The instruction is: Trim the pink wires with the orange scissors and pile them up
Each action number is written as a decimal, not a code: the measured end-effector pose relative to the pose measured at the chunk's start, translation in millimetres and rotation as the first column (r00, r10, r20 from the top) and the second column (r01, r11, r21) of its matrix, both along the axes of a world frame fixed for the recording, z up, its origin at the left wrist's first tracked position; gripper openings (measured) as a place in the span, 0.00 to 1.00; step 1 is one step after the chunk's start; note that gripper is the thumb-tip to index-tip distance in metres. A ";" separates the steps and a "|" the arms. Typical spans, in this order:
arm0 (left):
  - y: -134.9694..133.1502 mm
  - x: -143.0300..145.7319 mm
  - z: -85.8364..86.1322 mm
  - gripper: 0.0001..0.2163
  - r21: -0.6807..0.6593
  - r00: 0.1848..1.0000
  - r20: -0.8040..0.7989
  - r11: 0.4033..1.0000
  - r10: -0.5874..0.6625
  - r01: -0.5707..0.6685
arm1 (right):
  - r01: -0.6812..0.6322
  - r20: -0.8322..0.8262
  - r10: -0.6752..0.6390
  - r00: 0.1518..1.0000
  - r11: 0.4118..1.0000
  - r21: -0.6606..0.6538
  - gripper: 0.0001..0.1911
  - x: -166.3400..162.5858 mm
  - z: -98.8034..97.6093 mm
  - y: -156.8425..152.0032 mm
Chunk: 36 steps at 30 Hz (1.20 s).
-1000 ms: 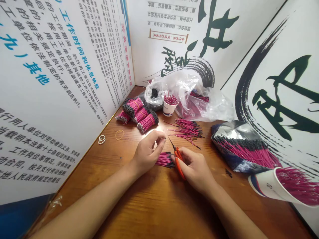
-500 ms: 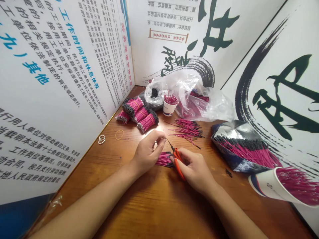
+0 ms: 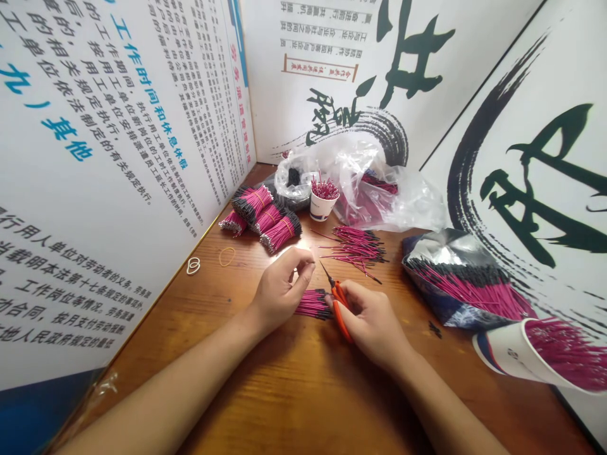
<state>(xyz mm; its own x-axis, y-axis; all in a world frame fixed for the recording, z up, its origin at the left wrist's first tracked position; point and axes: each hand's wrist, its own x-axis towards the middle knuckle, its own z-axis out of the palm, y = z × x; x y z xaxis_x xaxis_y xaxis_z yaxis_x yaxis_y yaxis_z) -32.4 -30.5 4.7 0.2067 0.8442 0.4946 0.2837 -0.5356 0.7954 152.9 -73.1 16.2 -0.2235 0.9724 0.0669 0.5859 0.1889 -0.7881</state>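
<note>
My right hand (image 3: 374,322) is wrapped round orange-handled needle-nose pliers (image 3: 339,309), whose dark, slim jaws point up and left. Facing the tips across a small gap, my left hand (image 3: 283,284) is closed in a pinch of thumb and fingers; what it pinches is hidden or too small to name. Between and partly behind both hands lies a small pile of pink wires with black ends (image 3: 310,304). Just beyond the pliers, a looser pile of the same pink wires (image 3: 358,248) is spread on the table.
Banded wire bundles (image 3: 279,230) are stacked at back left, beside a paper cup of wires (image 3: 324,207) and a clear plastic bag (image 3: 403,202). Rightward are an open bag of wires (image 3: 467,278) and a tilted paper cup (image 3: 502,347). Rubber bands (image 3: 193,265) lie left; printed panels surround the table.
The plier tips have drawn slightly away from my left fingertips, which they met or nearly met before. My left hand has hardly moved.
</note>
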 end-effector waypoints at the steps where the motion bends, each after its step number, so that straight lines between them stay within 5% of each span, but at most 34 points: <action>1: 0.1 0.0 -0.1 0.03 -0.001 1.000 -0.001 1.000 -0.004 0.004 | -0.003 -0.004 0.003 1.000 1.000 -0.002 0.14 -0.4 0.1 0.1; 36: 0.4 1.3 -3.2 0.04 -0.010 1.000 0.009 1.000 -0.016 0.016 | -0.052 -0.013 0.052 0.999 0.999 -0.011 0.15 -0.5 -0.4 0.2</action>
<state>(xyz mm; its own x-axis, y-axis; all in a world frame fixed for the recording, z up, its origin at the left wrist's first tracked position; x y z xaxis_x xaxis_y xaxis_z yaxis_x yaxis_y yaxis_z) -31.2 -30.1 1.5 0.2162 0.8456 0.4880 0.2682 -0.5321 0.8031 152.4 -72.9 15.8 -0.2729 0.9602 0.0595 0.5653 0.2101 -0.7977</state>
